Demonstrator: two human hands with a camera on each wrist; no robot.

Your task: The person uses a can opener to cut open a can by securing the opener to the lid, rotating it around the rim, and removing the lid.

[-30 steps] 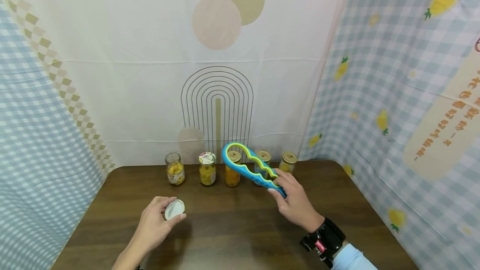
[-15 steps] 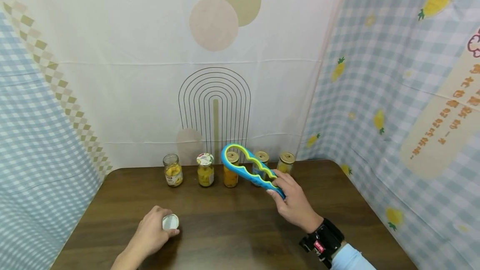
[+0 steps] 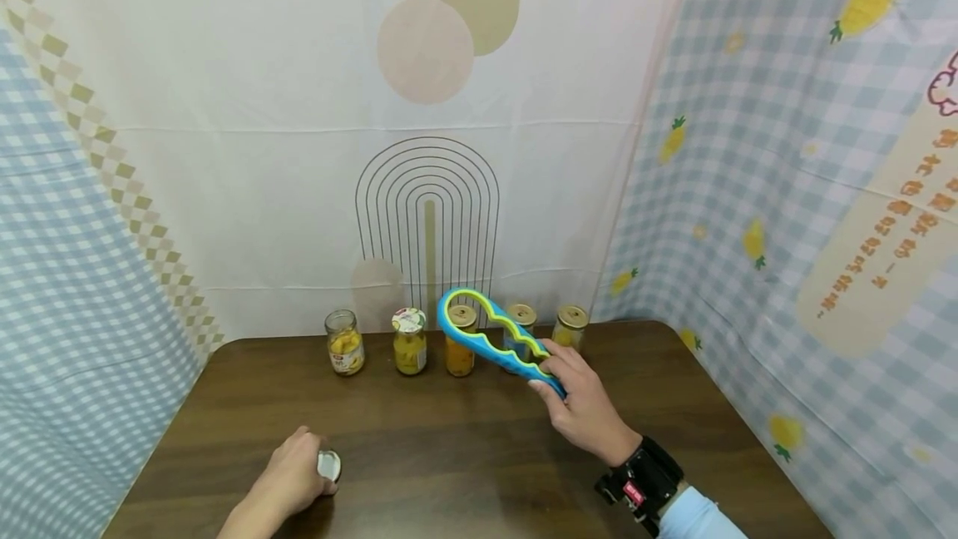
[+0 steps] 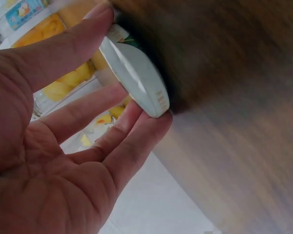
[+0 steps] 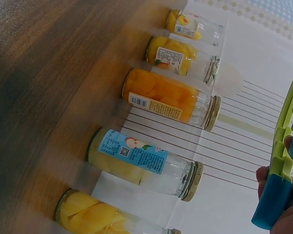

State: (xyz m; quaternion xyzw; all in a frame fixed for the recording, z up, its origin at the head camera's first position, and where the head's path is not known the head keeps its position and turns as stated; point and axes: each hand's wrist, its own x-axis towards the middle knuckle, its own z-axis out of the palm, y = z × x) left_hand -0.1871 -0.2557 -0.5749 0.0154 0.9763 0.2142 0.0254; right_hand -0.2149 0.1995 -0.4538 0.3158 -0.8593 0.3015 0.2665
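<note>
Curtained booth: printed cloths (image 3: 584, 156), brown table (image 3: 441, 447)

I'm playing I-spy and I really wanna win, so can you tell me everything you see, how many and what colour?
Open jar: 1, yellow inside, row's left end
White-lidded jar: 1, yellow inside, second from left
Orange-filled jar: 1, gold lid, middle
Blue-label jar: 1, gold lid, fourth
End jar: 1, gold lid, right end
Loose lid: 1, white, front left
Jar opener: 1, blue and green, before the jars
Table: 1, brown, under the jars
Back cloth: 1, white and beige, behind table
Checked cloths: 2, blue-and-white, both sides
Wrist strap: 1, black, right wrist
Sleeve: 1, light blue, right arm
Left fingers: 1 set, bare, on loose lid
Right fingers: 1 set, bare, round jar opener
</note>
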